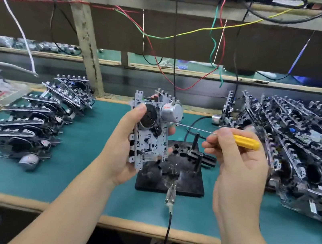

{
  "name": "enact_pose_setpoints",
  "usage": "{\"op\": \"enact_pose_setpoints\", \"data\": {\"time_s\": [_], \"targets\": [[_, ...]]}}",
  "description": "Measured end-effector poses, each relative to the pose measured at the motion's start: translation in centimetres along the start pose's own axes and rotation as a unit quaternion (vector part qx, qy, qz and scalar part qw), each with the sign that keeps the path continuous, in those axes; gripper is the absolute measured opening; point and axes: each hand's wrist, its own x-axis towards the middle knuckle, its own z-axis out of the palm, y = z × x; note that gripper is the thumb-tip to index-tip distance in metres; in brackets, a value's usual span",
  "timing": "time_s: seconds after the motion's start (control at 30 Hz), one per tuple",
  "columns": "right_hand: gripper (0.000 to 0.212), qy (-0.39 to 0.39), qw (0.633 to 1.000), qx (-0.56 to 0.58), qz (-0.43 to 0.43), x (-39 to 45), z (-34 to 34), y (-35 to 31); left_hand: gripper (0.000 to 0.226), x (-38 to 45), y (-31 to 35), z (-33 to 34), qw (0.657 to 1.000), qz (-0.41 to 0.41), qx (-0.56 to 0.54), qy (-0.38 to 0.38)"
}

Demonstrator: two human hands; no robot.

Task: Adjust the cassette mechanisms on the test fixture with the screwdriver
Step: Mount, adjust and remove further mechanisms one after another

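Head view: our left hand (128, 146) gripped the cassette mechanism (150, 132); right hand (235, 154) pinched the screwdriver (245, 142), whose tip (177, 124) could slip off beside the left fingers.

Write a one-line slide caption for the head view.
Left hand holds a cassette mechanism above the black test fixture while the right hand aims a yellow-handled screwdriver at it.

Sitting on a green-topped workbench (84, 173): black test fixture (180, 179) near the front edge, stacked cassette mechanisms at left (29, 122) and right (298, 156) ends.
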Motion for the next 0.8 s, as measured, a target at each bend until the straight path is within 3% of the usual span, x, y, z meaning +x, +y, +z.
{"op": "enact_pose_setpoints", "data": {"time_s": [0.27,0.37,0.47,0.57,0.67,0.8], "targets": [[0.006,-0.02,1.0,0.008,0.02,-0.5,0.3,0.1,0.046,-1.4,-0.5,-0.5,1.0,-0.005,0.01,0.022],[0.008,-0.028,0.998,0.012,0.047,-0.2,-0.1,-0.2,0.044,-1.5,-1.0,-0.5,0.997,0.031,0.063,0.009],[0.01,-0.032,0.994,0.028,0.098,0.2,-0.4,-0.2,0.067,-1.8,-1.7,-0.2,0.987,0.093,0.13,0.014],[0.013,-0.04,0.99,0.042,0.125,0.4,-0.6,-0.3,0.068,-2.0,-2.2,-0.1,0.97,0.157,0.185,-0.003],[0.019,-0.046,0.992,0.034,0.11,0.4,-0.5,-0.5,0.064,-2.1,-2.2,0.1,0.979,0.141,0.147,0.001],[0.024,-0.061,0.995,0.009,0.072,0.2,-0.6,-0.8,0.05,-2.3,-1.9,-0.1,0.997,0.055,0.055,0.005]]}}
